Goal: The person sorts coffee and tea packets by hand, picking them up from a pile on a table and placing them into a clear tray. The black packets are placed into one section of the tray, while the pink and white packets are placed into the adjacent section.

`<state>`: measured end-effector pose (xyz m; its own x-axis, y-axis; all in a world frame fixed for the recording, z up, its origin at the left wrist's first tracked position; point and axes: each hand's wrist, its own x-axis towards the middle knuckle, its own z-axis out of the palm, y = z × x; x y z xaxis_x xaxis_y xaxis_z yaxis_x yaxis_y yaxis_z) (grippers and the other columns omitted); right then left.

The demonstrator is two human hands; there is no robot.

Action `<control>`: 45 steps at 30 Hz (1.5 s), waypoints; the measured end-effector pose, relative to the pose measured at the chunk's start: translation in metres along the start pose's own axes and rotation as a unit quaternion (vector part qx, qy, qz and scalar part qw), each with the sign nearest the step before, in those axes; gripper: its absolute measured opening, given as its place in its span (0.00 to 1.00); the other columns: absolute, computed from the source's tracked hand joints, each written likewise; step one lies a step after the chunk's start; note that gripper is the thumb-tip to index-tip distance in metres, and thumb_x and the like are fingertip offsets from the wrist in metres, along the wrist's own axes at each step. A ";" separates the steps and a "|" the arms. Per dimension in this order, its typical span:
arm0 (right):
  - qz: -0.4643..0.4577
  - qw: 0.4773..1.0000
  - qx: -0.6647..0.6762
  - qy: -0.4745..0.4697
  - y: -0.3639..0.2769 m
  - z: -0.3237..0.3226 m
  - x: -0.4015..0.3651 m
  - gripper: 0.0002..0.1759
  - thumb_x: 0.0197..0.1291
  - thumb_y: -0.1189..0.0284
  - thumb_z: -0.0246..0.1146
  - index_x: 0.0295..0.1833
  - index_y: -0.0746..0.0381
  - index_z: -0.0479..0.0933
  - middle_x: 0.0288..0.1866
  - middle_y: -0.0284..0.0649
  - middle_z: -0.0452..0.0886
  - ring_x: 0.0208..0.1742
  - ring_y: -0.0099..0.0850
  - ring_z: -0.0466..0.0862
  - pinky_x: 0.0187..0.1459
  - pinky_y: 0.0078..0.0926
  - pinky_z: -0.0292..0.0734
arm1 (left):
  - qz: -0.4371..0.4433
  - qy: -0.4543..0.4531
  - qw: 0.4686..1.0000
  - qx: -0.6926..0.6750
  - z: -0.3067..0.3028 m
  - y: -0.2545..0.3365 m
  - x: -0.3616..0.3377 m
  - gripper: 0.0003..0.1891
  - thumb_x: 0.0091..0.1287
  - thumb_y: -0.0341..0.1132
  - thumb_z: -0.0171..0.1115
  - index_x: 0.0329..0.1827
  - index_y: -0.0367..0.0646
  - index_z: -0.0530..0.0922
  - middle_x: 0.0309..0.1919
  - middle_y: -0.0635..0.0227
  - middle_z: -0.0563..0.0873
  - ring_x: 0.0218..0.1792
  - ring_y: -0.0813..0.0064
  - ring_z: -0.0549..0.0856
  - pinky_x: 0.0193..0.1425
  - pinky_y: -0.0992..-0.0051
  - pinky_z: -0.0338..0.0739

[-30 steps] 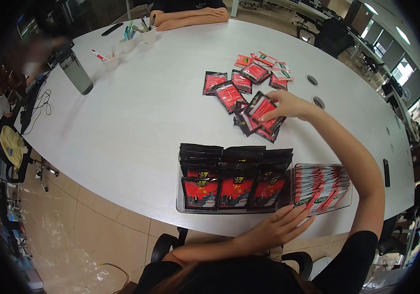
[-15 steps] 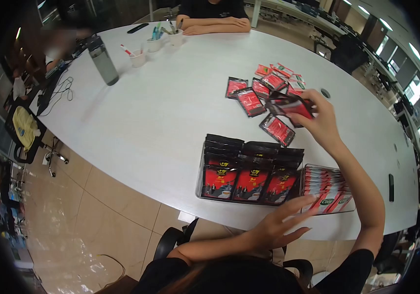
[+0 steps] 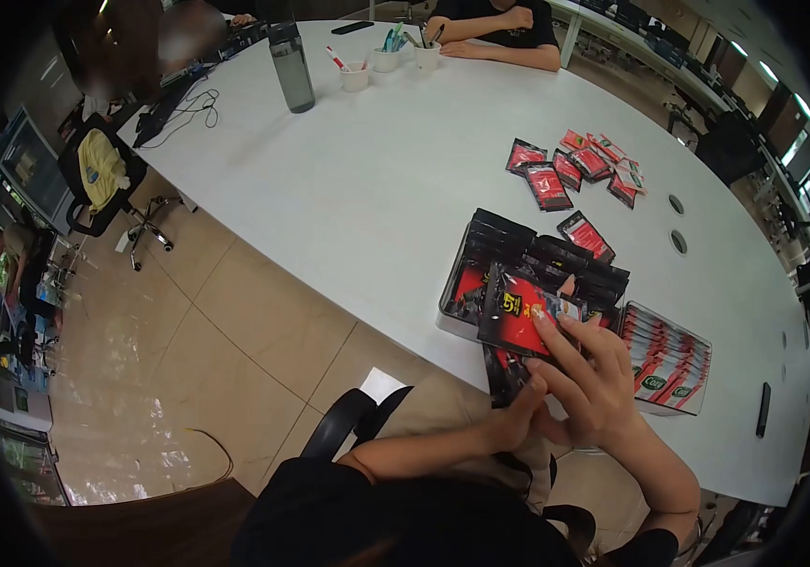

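Observation:
Over the front of the box of black and red coffee sachets (image 3: 466,283), my right hand (image 3: 592,378) has its fingers on a red and black sachet (image 3: 521,310). My left hand (image 3: 516,420) is just below, beside the right palm, with a dark sachet (image 3: 507,371) at its fingertips. Its fingers are partly hidden. To the right stands a second box with red and white sachets (image 3: 669,359). A single red sachet (image 3: 586,236) lies behind the boxes, and a loose group of sachets (image 3: 548,185) is spread farther back.
A grey bottle (image 3: 292,71) and cups with pens (image 3: 355,77) stand at the far left. A person's arms (image 3: 499,52) rest on the far table edge. A black phone (image 3: 764,409) lies at the right. Black cables (image 3: 199,106) lie at the left edge.
My right hand has come back from the loose sachets to the front box, bringing sachets. My left hand has moved beside it. The view has shifted, and the far person's arm is raised.

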<state>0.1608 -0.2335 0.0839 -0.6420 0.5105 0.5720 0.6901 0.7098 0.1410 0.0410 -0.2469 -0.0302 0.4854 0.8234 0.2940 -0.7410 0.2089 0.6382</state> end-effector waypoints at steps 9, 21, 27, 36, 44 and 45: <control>0.253 0.921 0.291 -0.056 0.006 -0.024 0.021 0.40 0.36 0.73 0.79 0.60 0.61 0.73 0.51 0.40 0.76 0.48 0.34 0.77 0.47 0.30 0.73 | 0.008 0.061 0.993 0.102 -0.002 0.029 -0.002 0.22 0.78 0.37 0.40 0.68 0.31 0.64 0.59 0.55 0.77 0.59 0.68 0.78 0.64 0.71 0.73; 0.423 0.783 0.450 0.075 0.042 -0.011 0.002 0.15 0.56 0.81 0.68 0.47 0.67 0.72 0.40 0.36 0.82 0.40 0.18 0.81 0.42 0.19 0.81 | 0.093 0.161 0.972 0.142 -0.011 0.028 -0.022 0.31 0.78 0.52 0.35 0.74 0.37 0.57 0.70 0.56 0.68 0.60 0.61 0.81 0.49 0.72 0.84; 0.399 0.789 0.467 0.024 0.040 0.033 0.009 0.18 0.52 0.80 0.69 0.48 0.66 0.73 0.40 0.37 0.83 0.41 0.19 0.81 0.43 0.18 0.76 | 0.106 0.175 0.966 0.160 -0.016 0.034 -0.025 0.31 0.78 0.53 0.34 0.75 0.39 0.57 0.70 0.59 0.68 0.59 0.60 0.81 0.50 0.70 0.85; 0.278 0.940 0.171 -0.100 0.044 0.018 0.022 0.19 0.45 0.72 0.75 0.44 0.59 0.78 0.34 0.38 0.81 0.40 0.38 0.78 0.43 0.34 0.73 | 0.100 0.187 0.962 0.170 -0.018 0.040 -0.027 0.29 0.78 0.49 0.35 0.73 0.37 0.57 0.70 0.55 0.69 0.58 0.58 0.82 0.48 0.67 0.86; 0.181 0.973 0.011 -0.140 0.040 0.015 0.049 0.42 0.32 0.72 0.80 0.59 0.54 0.72 0.61 0.45 0.74 0.59 0.43 0.73 0.53 0.42 0.71 | 0.113 0.170 0.968 0.148 -0.020 0.042 -0.025 0.26 0.80 0.44 0.36 0.74 0.39 0.57 0.70 0.58 0.69 0.60 0.62 0.81 0.51 0.71 0.84; 0.175 0.969 0.010 -0.172 0.044 0.021 0.045 0.63 0.26 0.68 0.83 0.74 0.52 0.57 0.72 0.48 0.62 0.69 0.46 0.66 0.60 0.46 0.69 | 0.116 0.172 0.969 0.137 -0.020 0.040 -0.026 0.24 0.80 0.42 0.37 0.74 0.39 0.59 0.70 0.59 0.69 0.60 0.64 0.81 0.51 0.73 0.84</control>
<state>0.1552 -0.1687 0.0992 -0.4460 0.8507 0.2780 0.8810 0.4721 -0.0312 -0.0108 -0.2487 -0.0265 0.1022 0.9681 0.2287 -0.6382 -0.1125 0.7616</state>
